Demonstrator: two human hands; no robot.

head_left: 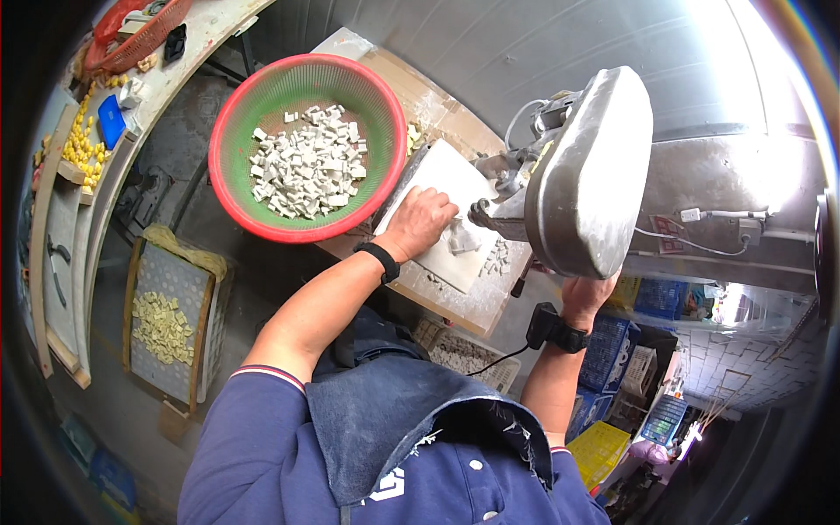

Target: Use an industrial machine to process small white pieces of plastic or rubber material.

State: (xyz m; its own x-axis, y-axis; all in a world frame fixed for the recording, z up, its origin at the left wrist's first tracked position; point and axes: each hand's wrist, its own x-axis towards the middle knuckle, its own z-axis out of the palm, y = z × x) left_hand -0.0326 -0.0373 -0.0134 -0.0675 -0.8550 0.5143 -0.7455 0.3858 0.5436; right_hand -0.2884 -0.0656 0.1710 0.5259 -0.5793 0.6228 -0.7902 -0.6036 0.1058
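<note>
My left hand [423, 220] lies fingers-down on a white slab [437, 179] on a dusty workboard [455, 302], pressing it toward the head of a grey metal machine [586, 166]. Small white cut pieces [496, 258] lie on the slab under the machine head. My right hand [588, 293] reaches up under the machine's housing, fingers hidden behind it; what it grips cannot be seen. A red-rimmed green basket [229, 188] with several small white blocks [306, 166] stands just left of the slab.
A tray of yellowish pieces [162, 328] sits low at left. On the curved shelf at far left are yellow pieces [77, 140] and a red basket [140, 39]. Blue and yellow crates [612, 350] stand at lower right. A cable [494, 360] runs from my right wrist.
</note>
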